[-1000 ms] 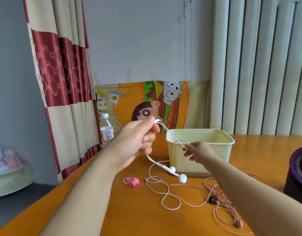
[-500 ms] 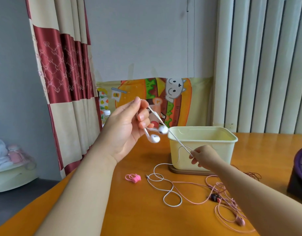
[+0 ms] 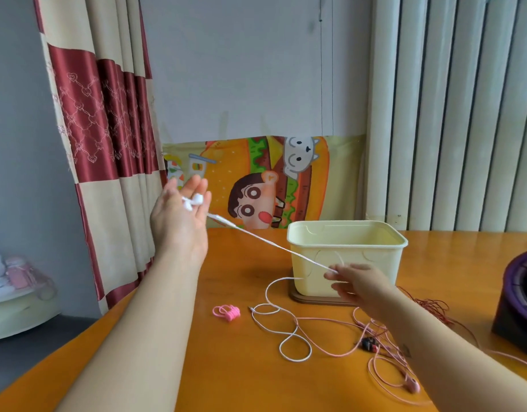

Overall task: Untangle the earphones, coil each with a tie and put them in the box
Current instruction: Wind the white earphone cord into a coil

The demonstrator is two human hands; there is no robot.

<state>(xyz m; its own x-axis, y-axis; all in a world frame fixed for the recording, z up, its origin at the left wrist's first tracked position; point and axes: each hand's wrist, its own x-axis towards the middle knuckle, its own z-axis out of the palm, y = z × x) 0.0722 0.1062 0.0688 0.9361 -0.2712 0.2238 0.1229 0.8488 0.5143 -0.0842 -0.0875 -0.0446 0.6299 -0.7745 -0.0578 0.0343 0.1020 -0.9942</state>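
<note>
White cord runs taut from the left hand (image 3: 182, 215), raised to the left of the box (image 3: 345, 233) and above its rim, down to the right hand (image 3: 357, 282) just in front of the box. The left hand is flat with its fingers straight, and both buds of the white earphones (image 3: 196, 200) lie across those fingers. The right hand pinches the cord at its fingertips, though blur hides the exact grip. The rest of that cord lies in loose loops on the table (image 3: 256, 382) in front of the box.

The step in hand looks like drawing the white set straight before coiling it. To do that well, the right hand should let the cord slide through a light pinch rather than tug. Where white crosses pink in front of the box, it should be lifted over so the pink set is not dragged along. The buds probably need a firmer hold, since a flat hand will not keep them against a pull.

By count:
- One box.
- Three sets by colour: the white one, the pink earphones (image 3: 412, 388) in front of the box to the right, and a red cord (image 3: 433, 306) to the right of the box.
- One pink tie (image 3: 226, 312) in front of the box to the left.
- One small black and red piece (image 3: 368, 344) among the pink cord, too small to identify.
</note>
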